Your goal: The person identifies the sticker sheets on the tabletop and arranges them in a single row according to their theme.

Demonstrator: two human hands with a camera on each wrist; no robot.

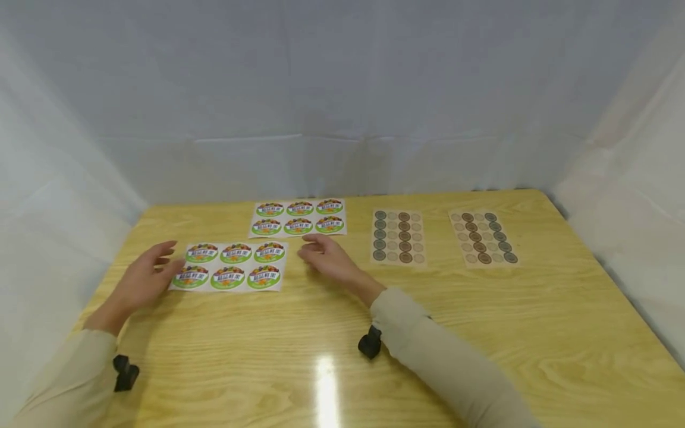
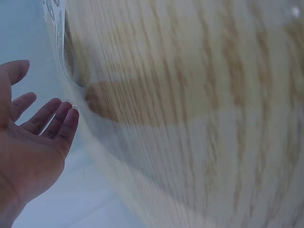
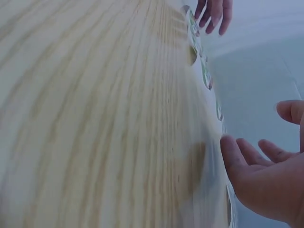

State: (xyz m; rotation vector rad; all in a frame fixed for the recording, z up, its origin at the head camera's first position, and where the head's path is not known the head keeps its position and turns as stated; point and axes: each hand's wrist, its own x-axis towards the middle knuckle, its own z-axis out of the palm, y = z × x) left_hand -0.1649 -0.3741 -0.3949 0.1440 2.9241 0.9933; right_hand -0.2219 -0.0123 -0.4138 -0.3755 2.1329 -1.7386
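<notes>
A white sheet with several oval fruit stickers (image 1: 249, 267) lies on the left of the table; a similar sheet (image 1: 282, 218) lies behind it, slightly right. My left hand (image 1: 145, 279) is at the near sheet's left edge, fingers loosely bent, holding nothing; whether it touches the sheet I cannot tell. In the left wrist view the hand (image 2: 40, 137) has its fingers apart. My right hand (image 1: 332, 261) hovers right of the near sheet, close to the far sheet's lower right corner, with nothing in it. The right wrist view has this hand (image 3: 266, 171) with relaxed fingers.
Two beige sheets of small round stickers, one (image 1: 398, 238) right of centre and another (image 1: 484, 239) farther right, lie on the wooden table (image 1: 257, 368). Pale curtains (image 1: 342, 95) hang behind the table and at both sides.
</notes>
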